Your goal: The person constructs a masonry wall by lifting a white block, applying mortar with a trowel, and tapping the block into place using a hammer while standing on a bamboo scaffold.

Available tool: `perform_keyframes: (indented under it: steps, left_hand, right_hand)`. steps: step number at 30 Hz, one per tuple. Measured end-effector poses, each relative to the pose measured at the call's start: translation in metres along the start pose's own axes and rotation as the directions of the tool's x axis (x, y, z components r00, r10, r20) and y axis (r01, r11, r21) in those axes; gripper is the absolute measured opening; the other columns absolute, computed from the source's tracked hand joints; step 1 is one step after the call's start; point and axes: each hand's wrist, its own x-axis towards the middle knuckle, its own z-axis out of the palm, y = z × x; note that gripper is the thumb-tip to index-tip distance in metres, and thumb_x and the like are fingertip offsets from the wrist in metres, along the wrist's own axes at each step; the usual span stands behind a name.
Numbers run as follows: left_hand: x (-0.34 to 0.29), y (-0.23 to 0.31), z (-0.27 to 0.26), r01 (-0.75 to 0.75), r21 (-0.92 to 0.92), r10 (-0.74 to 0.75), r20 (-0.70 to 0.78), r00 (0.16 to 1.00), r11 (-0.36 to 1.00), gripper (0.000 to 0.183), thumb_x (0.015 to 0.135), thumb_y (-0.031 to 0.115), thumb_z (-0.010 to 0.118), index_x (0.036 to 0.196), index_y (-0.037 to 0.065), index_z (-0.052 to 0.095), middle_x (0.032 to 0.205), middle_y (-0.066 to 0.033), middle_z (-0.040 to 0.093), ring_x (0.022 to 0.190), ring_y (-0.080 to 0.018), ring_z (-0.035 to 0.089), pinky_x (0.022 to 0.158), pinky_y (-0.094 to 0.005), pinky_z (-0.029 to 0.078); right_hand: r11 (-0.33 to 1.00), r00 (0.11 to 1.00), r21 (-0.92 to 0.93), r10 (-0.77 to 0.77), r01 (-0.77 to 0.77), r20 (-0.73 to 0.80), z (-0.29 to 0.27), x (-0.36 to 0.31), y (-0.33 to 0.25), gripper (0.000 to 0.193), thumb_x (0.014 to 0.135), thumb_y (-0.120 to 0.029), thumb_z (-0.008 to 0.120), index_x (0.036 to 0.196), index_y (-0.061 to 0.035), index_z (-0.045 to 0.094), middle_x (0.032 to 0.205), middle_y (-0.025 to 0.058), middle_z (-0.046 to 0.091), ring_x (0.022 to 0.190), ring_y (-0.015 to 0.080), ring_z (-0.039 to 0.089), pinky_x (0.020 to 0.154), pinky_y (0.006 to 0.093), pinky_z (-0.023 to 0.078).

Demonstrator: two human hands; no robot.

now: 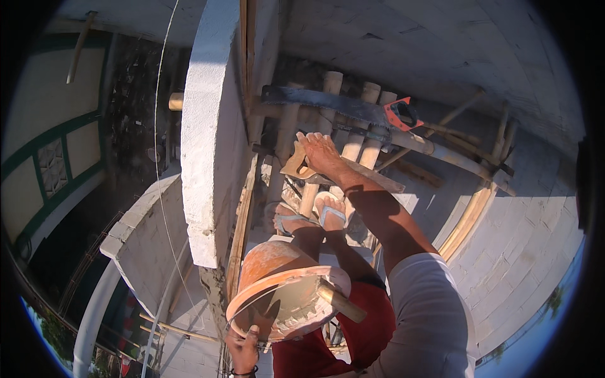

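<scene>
My left hand (242, 349) grips the rim of an orange bucket (268, 258), thumb over the edge. The bucket is tilted toward me, with grey wet mortar (296, 302) inside. A round wooden handle (341, 301) sticks out over its right rim; the tool's other end is hidden. Farther out, my right hand (321, 154) is closed at the wooden handle of a handsaw (295, 165). Its blade runs right, partly behind my forearm. Just beyond lies a second saw (334, 104) with a long dark blade and a red-orange handle, across bamboo poles.
My sandalled feet (331, 211) stand among bamboo poles (372, 148). A white block wall (205, 138) rises close on the left, with a string (159, 113) hanging beyond it. On the right is a wide block wall (523, 252). A lower block wall (148, 220) stands lower left.
</scene>
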Motion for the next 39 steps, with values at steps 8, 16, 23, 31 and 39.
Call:
perform_keyframes:
  steps: [8,16,23,31,39]
  left_hand:
    - [-0.020,-0.083,-0.101,0.429,0.297,-0.412,-0.120,0.903,0.853,0.036,0.101,0.028,0.058,0.122,0.001,0.068,0.087,0.0008,0.063,0.070,-0.0075,0.051,0.057,-0.0233,0.040]
    - [-0.030,0.012,-0.046,-0.101,0.122,0.098,0.037,0.995,0.987,0.045,0.095,0.013,0.062,0.136,-0.002,0.053,0.121,-0.0110,0.063,0.104,-0.0165,0.059,0.091,-0.0315,0.048]
    - [-0.067,0.105,-0.002,-0.168,-0.058,0.171,0.050,0.984,0.984,0.046,0.091,0.004,0.063,0.134,-0.005,0.050,0.119,-0.0122,0.063,0.101,-0.0186,0.063,0.089,-0.0333,0.051]
    - [-0.083,0.160,0.020,-0.253,-0.006,0.252,0.106,0.962,0.967,0.041,0.092,0.002,0.061,0.132,-0.003,0.052,0.111,-0.0098,0.066,0.092,-0.0170,0.065,0.081,-0.0314,0.054]
    - [-0.107,0.217,0.079,-0.254,0.096,0.229,0.215,0.949,0.962,0.037,0.092,0.007,0.061,0.128,-0.001,0.055,0.109,-0.0093,0.065,0.091,-0.0186,0.066,0.077,-0.0345,0.057]
  right_hand:
    - [0.995,0.991,-0.092,0.045,-0.033,0.123,0.010,-0.012,-0.012,0.040,0.090,-0.009,0.057,0.129,-0.0109,0.045,0.109,0.0160,0.061,0.107,0.0328,0.063,0.088,0.0485,0.049]
    - [0.994,0.994,-0.062,0.087,-0.091,-0.067,-0.157,-0.170,-0.004,0.029,0.083,-0.016,0.066,0.107,-0.0091,0.051,0.098,0.0142,0.060,0.095,0.0335,0.066,0.080,0.0452,0.053]
    - [0.801,0.763,0.156,0.598,-0.577,-0.247,-0.268,-0.387,0.046,0.016,0.084,-0.014,0.058,0.098,-0.0075,0.053,0.090,0.0170,0.059,0.089,0.0402,0.064,0.074,0.0491,0.051]
    - [0.207,0.182,0.374,0.978,-0.904,-0.103,-0.258,-0.544,0.057,0.033,0.077,-0.024,0.065,0.104,-0.0071,0.060,0.096,0.0224,0.067,0.091,0.0425,0.066,0.081,0.0490,0.052]
    - [-0.114,-0.106,0.520,0.993,-0.847,0.046,-0.181,-0.611,0.044,0.037,0.082,-0.029,0.068,0.102,0.0010,0.062,0.096,0.0255,0.069,0.093,0.0433,0.067,0.079,0.0514,0.051]
